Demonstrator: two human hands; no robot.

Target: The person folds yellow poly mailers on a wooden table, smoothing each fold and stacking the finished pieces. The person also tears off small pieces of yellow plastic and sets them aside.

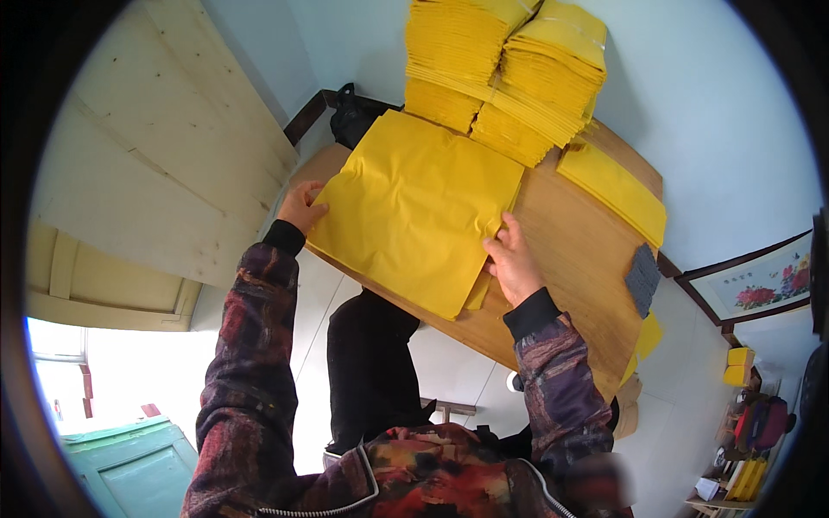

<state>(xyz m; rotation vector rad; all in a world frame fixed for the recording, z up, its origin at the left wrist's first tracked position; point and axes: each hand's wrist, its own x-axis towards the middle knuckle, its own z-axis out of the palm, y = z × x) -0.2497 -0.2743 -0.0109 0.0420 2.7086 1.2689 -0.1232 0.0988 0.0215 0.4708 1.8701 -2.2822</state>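
Note:
A large creased yellow paper sheet lies spread over the near left part of the wooden table, its lower edge reaching the table's front edge. More yellow paper shows from under its right side. My left hand pinches the sheet's left edge, thumb on top and the other fingers partly hidden. At the right edge, my right hand holds the paper between thumb and fingers. Whether one layer or more is in either grip, I cannot tell.
Tall tied stacks of folded yellow paper stand at the table's back, against the wall. To their right lies a flat yellow pile. A dark grey ridged piece rests at the right edge. A black bag sits behind the table's left end.

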